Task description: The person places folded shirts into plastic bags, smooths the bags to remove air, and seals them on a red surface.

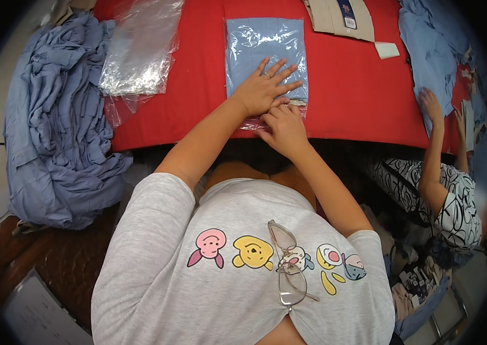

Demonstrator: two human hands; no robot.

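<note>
A folded light-blue garment lies in a clear plastic bag on the red-covered table in front of me. My left hand rests flat over the lower part of the package, fingers spread; one finger wears a ring. Just below it, my right hand has its fingers bent and closed on the loose near end of the bag, by the table's front edge. The plastic between those fingertips is partly hidden.
A stack of clear plastic bags lies left on the red table. Beyond it hangs a large blue fabric heap. A folded beige garment with a tag is at the far right. A co-worker handles blue fabric on the right.
</note>
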